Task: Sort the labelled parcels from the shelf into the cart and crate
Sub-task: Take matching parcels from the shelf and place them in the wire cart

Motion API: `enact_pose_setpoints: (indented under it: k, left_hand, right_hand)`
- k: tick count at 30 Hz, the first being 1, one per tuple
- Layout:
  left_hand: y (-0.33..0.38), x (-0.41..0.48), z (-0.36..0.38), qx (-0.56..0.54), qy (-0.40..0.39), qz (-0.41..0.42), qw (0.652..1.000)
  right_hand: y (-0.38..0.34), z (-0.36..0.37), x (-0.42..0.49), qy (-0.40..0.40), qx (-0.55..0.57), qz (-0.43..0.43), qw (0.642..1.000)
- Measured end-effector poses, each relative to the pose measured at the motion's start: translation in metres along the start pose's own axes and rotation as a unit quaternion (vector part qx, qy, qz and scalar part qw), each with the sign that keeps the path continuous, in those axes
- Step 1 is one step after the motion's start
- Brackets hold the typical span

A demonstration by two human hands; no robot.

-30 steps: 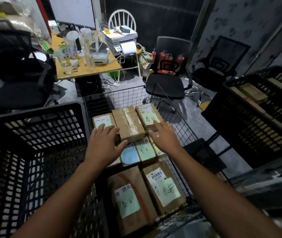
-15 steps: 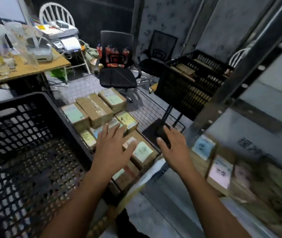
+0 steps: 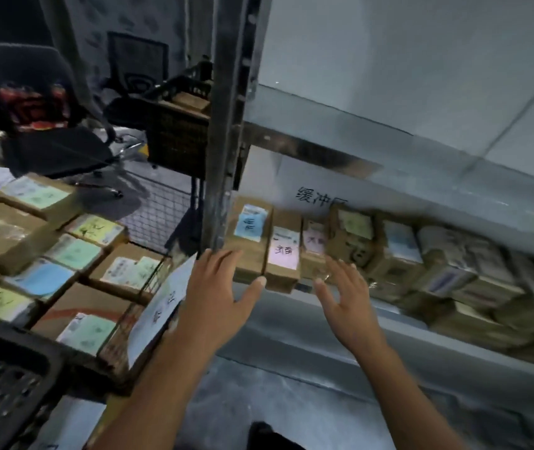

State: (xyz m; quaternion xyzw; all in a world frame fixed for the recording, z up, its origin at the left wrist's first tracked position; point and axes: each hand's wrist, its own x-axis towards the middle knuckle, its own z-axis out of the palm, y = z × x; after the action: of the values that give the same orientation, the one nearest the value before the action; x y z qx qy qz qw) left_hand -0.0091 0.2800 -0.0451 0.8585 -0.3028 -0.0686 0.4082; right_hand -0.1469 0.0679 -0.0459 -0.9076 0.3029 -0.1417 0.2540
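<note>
A grey metal shelf [image 3: 307, 306] on the right carries a row of brown cardboard parcels with coloured labels. Nearest are one with a blue label [image 3: 250, 226] and one with a pink label [image 3: 283, 254]. My left hand [image 3: 217, 287] is spread open just in front of the blue-labelled parcel and holds nothing. My right hand [image 3: 345, 297] is open too, fingers straight, a little short of the pink-labelled parcel and its neighbours. To the left, the wire cart [image 3: 158, 209] holds several labelled parcels [image 3: 74, 253]. A corner of the black crate [image 3: 5, 378] shows at the bottom left.
A dark steel shelf post [image 3: 223, 125] rises between the cart and the shelf. A white paper sign [image 3: 165, 300] hangs on the cart's near side. Behind stand a black office chair [image 3: 51, 144] and another black crate [image 3: 178, 131] with boxes.
The view has swung right from the cart to the shelf. Both hands left the parcels in the cart and now reach, empty, toward the shelf's row.
</note>
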Motion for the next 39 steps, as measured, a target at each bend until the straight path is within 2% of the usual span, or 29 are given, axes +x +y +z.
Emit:
enact_pose_setpoints:
  k: [5,15,21,26,31,34,39]
  left_hand:
    - [0.04,0.018,0.035,-0.008,-0.02,0.011,1.0]
    - [0.121,0.073,0.13,0.01,-0.074,0.013,0.997]
    - [0.144,0.107,0.175,-0.014,-0.089,-0.067,0.994]
    - [0.152,0.151,0.209,-0.059,-0.083,-0.156,0.983]
    - [0.153,0.175,0.237,-0.083,-0.078,-0.185,0.976]
    - [0.149,0.179,0.25,-0.097,-0.035,-0.198,0.975]
    - [0.145,0.176,0.264,-0.192,0.017,-0.221,0.956]
  right_hand:
    - [0.039,-0.028,-0.001,0.016,0.006,0.027,0.999]
    - [0.114,-0.086,0.048,0.013,-0.007,-0.007,1.0]
    - [0.155,-0.099,0.087,-0.029,-0.032,-0.031,0.999]
    - [0.177,-0.091,0.105,-0.063,-0.06,-0.058,0.995]
    - [0.188,-0.089,0.109,-0.069,-0.083,-0.078,0.991]
    - [0.19,-0.09,0.111,-0.065,-0.076,-0.073,0.992]
    - [0.19,-0.092,0.111,-0.082,-0.081,-0.058,0.992]
